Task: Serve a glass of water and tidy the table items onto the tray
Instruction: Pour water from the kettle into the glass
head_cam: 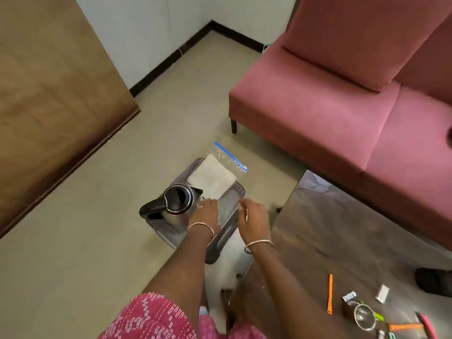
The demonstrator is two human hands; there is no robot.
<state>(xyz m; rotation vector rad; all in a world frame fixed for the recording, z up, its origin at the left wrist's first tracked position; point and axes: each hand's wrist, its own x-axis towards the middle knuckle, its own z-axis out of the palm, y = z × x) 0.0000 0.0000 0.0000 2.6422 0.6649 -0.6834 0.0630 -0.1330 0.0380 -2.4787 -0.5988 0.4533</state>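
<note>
A: Why is everything down on the floor and not on the table [342,228] by the pink sofa [330,106]?

B: I'd guess the grey tray [241,189] sits on the floor, just off the table's corner, so that it can be loaded. The kettle [177,200] stands on it with its lid open, likely for pouring. A zip bag [215,177] lies across the far end and overhangs the rim.

A: And the hands?

B: Both are low over the tray. The left hand [206,216] is beside the kettle, and the right hand [254,222] is opposite, fingers bent. Something clear [228,207] lies between them, but I cannot tell if either grips it.

A: What's left to tidy?

B: A glass [365,316] and an orange pen [330,293] are on the table.
</note>
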